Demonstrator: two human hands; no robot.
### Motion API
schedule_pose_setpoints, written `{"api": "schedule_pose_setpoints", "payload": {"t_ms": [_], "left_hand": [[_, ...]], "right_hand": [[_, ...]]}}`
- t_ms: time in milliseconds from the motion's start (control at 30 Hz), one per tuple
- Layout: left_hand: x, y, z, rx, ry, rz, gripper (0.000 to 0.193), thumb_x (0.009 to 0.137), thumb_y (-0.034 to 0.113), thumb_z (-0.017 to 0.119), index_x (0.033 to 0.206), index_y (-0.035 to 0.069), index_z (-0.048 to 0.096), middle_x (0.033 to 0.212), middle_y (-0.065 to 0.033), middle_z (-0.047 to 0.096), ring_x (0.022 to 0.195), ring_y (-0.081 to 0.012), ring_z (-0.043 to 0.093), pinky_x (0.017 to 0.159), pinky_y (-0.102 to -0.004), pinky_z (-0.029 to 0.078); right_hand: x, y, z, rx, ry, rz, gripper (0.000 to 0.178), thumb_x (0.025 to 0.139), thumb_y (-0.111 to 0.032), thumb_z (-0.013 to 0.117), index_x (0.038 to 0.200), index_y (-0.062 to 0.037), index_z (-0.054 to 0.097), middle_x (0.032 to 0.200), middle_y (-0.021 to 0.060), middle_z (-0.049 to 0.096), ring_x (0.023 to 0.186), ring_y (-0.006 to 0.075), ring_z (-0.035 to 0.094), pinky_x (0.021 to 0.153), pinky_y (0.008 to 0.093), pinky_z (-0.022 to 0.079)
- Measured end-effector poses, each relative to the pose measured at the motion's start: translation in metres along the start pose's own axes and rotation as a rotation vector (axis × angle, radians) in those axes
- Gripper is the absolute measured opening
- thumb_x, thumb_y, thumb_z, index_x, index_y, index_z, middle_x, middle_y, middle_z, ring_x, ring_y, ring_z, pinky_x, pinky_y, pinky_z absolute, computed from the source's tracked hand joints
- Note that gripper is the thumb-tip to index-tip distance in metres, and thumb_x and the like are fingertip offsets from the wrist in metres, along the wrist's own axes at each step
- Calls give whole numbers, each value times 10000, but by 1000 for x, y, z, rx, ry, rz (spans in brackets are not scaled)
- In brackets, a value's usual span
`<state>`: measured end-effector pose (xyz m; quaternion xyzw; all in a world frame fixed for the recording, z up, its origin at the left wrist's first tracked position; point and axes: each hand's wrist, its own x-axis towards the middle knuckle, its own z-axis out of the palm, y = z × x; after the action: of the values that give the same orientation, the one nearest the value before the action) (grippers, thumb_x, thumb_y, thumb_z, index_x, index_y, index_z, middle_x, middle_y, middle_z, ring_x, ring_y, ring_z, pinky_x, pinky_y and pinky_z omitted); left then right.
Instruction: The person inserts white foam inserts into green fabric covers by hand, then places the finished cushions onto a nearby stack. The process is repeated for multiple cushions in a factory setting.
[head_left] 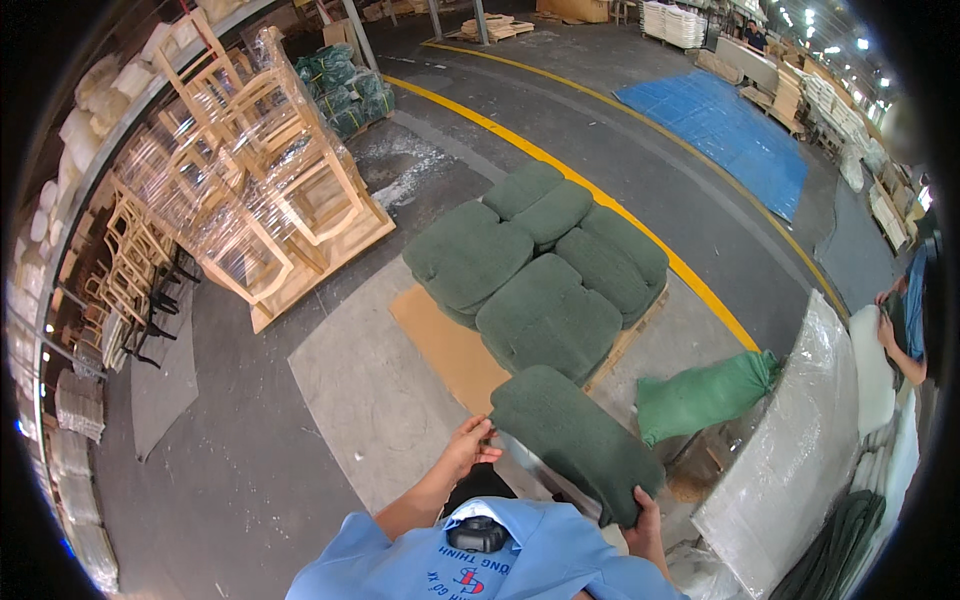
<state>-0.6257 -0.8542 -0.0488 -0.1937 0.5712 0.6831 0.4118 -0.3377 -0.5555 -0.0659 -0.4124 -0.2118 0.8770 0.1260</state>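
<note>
A dark green seat cushion [575, 432] is held up in front of my body, tilted, with a pale edge showing along its near side. My left hand [470, 446] pinches its left end between thumb and fingers. Around the right end my right hand [645, 517] is closed, near the cushion's lower corner. Just beyond, more dark green cushions [550, 315] lie stacked in several piles on a pallet, over a sheet of brown cardboard [437, 338].
A stuffed green sack [705, 396] sits right of the stacks, beside an upright plastic-wrapped panel [785, 455]. Wrapped wooden chair frames [265, 180] stand on a pallet at left. At the right edge, a co-worker's arm [905, 358] reaches over a pale cushion [872, 370].
</note>
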Motion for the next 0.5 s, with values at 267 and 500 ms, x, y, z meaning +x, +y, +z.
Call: {"api": "schedule_pose_setpoints", "payload": {"t_ms": [267, 500], "left_hand": [[56, 92, -137, 384, 81, -33, 546, 1052, 376, 656, 1498, 85, 539, 1204, -109, 739, 858, -232, 745, 713, -338, 591], [30, 158, -252, 236, 395, -14, 485, 1014, 344, 692, 1414, 83, 613, 1153, -120, 759, 844, -240, 750, 700, -343, 575]], "right_hand": [[188, 33, 240, -64, -166, -311, 638, 929, -31, 691, 1519, -66, 451, 1450, 150, 576, 1319, 371, 591, 1099, 553, 531], [329, 27, 452, 18, -273, -372, 655, 939, -25, 718, 1532, -88, 448, 1446, 142, 579, 1304, 346, 603, 1088, 538, 541]]}}
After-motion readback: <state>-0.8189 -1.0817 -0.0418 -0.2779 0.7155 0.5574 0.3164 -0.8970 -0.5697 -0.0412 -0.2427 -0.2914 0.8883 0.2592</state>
